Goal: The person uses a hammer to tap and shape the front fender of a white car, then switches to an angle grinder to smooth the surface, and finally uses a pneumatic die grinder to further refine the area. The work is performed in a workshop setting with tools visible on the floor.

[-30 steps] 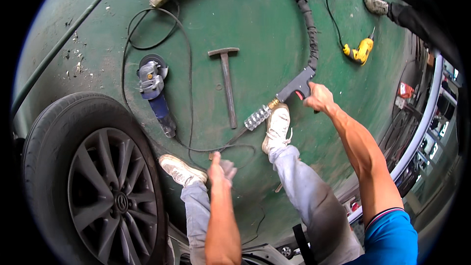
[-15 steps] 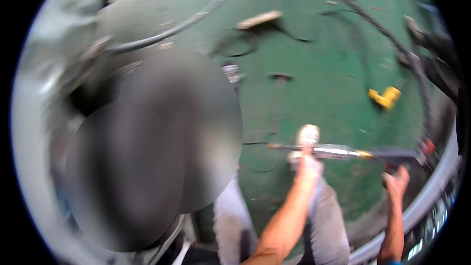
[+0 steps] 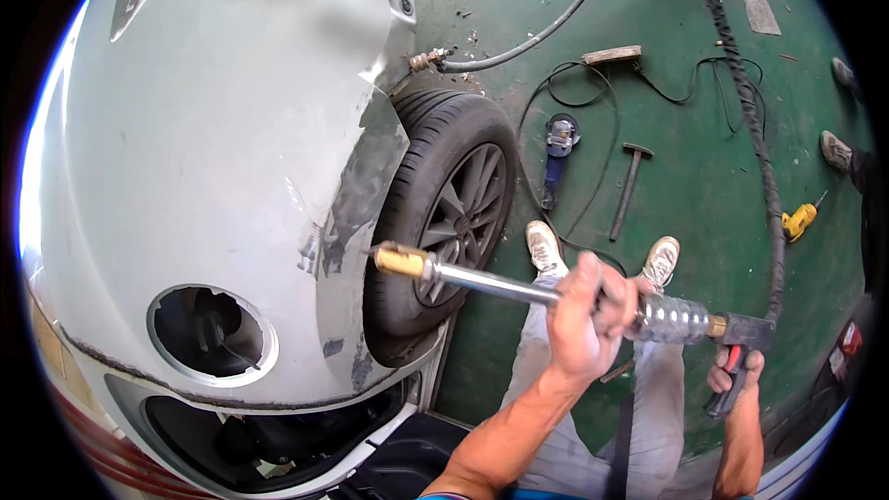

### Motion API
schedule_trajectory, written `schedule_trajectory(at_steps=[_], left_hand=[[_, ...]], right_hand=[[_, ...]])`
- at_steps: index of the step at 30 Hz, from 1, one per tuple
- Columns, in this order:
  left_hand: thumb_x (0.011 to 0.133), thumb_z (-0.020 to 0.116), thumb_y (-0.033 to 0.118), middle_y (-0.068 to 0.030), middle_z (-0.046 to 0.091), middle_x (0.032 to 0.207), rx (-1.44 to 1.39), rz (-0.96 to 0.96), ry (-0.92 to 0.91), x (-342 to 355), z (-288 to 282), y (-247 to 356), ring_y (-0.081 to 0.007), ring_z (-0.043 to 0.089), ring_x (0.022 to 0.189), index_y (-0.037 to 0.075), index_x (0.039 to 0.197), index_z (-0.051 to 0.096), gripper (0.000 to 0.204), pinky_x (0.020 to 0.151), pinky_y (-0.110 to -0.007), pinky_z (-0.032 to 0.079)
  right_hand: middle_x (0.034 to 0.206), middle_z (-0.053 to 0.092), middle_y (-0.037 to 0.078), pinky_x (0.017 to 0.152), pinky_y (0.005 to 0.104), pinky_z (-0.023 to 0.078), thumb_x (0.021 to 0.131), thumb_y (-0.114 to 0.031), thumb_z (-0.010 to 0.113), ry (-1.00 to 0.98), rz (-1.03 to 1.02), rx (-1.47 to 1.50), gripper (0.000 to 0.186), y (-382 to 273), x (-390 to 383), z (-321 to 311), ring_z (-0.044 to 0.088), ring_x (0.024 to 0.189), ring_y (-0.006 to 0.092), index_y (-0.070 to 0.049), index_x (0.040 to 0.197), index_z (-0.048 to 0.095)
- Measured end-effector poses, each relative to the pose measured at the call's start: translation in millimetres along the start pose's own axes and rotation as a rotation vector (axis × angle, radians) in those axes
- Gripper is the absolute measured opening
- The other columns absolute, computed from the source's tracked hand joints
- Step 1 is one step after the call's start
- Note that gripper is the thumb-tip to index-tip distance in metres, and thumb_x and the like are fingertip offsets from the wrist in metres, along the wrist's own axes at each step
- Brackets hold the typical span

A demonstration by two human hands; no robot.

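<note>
My left hand point(image 3: 588, 319) is closed round the steel shaft point(image 3: 495, 282) of a puller gun, against its ribbed sliding weight point(image 3: 676, 319). My right hand point(image 3: 736, 370) grips the black pistol handle, near its red trigger point(image 3: 732, 356). The brass-coloured tip point(image 3: 398, 259) points left at the grey car body panel point(image 3: 231, 111) by the scuffed wheel arch point(image 3: 347, 213); I cannot tell whether it touches. Below the arch sits the tyre point(image 3: 417, 139) with a dark alloy rim point(image 3: 463, 213).
An angle grinder point(image 3: 560, 157), hammer point(image 3: 630, 190), pale power strip point(image 3: 611, 54) and yellow drill point(image 3: 798, 220) lie on the green floor. A wrapped cable point(image 3: 769, 176) runs from the gun; a hose point(image 3: 528, 42) arches above. Another person's shoe point(image 3: 833, 150) is at right. The panel has a round opening point(image 3: 208, 333).
My view has swung left onto the car. My left hand, earlier low near my shoe, is now on the shaft, and the gun is raised level with its tip toward the panel.
</note>
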State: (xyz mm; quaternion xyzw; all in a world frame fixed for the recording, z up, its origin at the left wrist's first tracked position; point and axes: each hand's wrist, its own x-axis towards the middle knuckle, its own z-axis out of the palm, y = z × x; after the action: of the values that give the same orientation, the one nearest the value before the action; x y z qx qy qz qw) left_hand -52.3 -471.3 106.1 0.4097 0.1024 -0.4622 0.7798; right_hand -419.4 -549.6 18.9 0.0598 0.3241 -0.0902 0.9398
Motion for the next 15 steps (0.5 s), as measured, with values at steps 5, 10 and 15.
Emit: schedule_trajectory(at_steps=[5,10,15], left_hand=[[0.110,0.038,0.041,0.0046,0.024,0.048,0.006,-0.051,0.250,16.6,-26.3,23.7,-0.0104,0.030,0.043,0.009,0.082,0.054,0.045,0.082,-0.037,0.048],[0.109,0.042,0.039,0.0043,0.027,0.049,-0.025,-0.063,0.238,22.4,-29.2,39.1,-0.0105,0.034,0.043,0.008,0.083,0.056,0.042,0.077,-0.036,0.048],[0.110,0.039,0.040,0.0046,0.025,0.048,0.017,-0.091,0.253,19.8,-33.3,43.3,-0.0101,0.032,0.044,0.009,0.083,0.055,0.044,0.081,-0.037,0.047]], right_hand=[[0.099,0.069,0.019,0.058,0.0462,0.052,0.071,-0.019,0.071,0.015,-0.077,0.077,0.053,44.6,21.3,21.3,0.061,0.059,0.0306,0.010,0.114,0.060],[0.090,0.067,0.018,0.058,0.0464,0.052,0.069,-0.019,0.073,0.078,-0.092,0.116,0.048,62.9,26.7,51.6,0.060,0.057,0.0294,0.011,0.105,0.061],[0.097,0.066,0.017,0.057,0.0455,0.050,0.076,-0.018,0.069,0.000,-0.078,0.105,0.059,69.4,22.6,41.9,0.057,0.058,0.0271,0.007,0.126,0.050]])
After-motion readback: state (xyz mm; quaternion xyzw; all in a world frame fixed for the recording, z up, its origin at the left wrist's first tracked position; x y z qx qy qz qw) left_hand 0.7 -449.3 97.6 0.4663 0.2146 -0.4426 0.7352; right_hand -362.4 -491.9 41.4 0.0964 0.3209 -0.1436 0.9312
